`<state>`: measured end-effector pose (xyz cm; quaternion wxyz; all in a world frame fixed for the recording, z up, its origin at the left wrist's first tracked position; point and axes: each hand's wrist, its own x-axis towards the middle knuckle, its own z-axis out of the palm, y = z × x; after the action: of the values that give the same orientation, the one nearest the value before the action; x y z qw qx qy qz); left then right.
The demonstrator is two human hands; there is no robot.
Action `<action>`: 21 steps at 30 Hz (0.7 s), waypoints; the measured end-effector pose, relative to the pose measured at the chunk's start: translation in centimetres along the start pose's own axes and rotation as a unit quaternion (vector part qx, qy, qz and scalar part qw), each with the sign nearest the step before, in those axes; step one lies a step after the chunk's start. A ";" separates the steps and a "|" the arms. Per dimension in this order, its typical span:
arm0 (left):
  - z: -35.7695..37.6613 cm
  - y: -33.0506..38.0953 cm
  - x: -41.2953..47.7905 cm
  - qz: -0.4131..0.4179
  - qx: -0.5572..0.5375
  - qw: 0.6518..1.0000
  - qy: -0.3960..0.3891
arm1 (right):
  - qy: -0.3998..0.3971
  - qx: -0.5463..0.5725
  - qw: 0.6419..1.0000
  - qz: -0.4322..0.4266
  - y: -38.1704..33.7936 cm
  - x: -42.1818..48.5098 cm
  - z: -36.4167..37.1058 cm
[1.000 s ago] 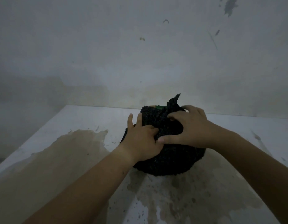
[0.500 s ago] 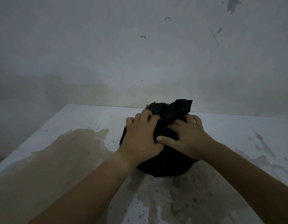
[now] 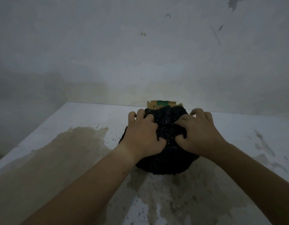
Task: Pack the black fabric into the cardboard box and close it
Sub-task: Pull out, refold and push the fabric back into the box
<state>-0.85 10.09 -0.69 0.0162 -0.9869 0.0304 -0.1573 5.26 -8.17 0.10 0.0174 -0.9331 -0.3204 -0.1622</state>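
Black fabric [image 3: 165, 153]: a rough, faintly glittering dark bundle heaped into a rounded mound in the middle of the table. It bulges toward the camera and spreads down to the tabletop on the near side, hiding almost everything beneath it.

Cardboard box [image 3: 161, 104]: only a tan strip with a green band shows, standing up behind the top of the fabric at the far side. The rest of the box is covered, so how far the fabric sits inside it cannot be told.

Left hand [image 3: 144, 137]: palm down on the left slope of the mound, fingers curled and dug into the cloth, thumb pressed in near the centre. It clutches a fold of the black fabric.

Right hand [image 3: 200, 133]: palm down on the right slope, fingers bent like claws, fingertips sunk into the material, thumb tucked in close to the left thumb. It too grips the black fabric.

Hands together: side by side with a narrow strip of fabric between the thumbs; they do not touch.

Forearms: both bare, reaching in from the lower corners and meeting over the bundle.

Table [image 3: 79, 117]: pale and worn, with a large brownish stain on the left and speckled, patchy marks in front of the bundle and along the right.

Wall [image 3: 108, 54]: grey and scuffed, with a few dark flecks high on the right, rising just behind the table's far edge.
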 end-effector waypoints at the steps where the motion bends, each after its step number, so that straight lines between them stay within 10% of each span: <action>1: -0.1 0.0 0.2 0.007 -0.001 1.000 -0.018 | -0.031 -0.009 0.999 -0.008 -0.1 0.3 -0.4; 10: -0.1 -0.3 1.0 0.009 -0.026 0.996 -0.086 | -0.200 -0.040 0.979 -0.019 -0.5 2.8 -0.9; 17: -0.6 -0.2 1.9 -0.005 -0.006 0.984 -0.180 | -0.010 0.030 0.999 -0.028 0.9 0.7 -1.2; 21: -0.3 -0.5 1.4 0.007 -0.028 0.987 -0.161 | -0.041 0.031 0.998 -0.023 0.9 0.6 -0.5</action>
<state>0.38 10.45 0.04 -0.0055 -0.9992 0.0386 0.0045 6.04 -8.61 0.85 0.0290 -0.9306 -0.3467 -0.1140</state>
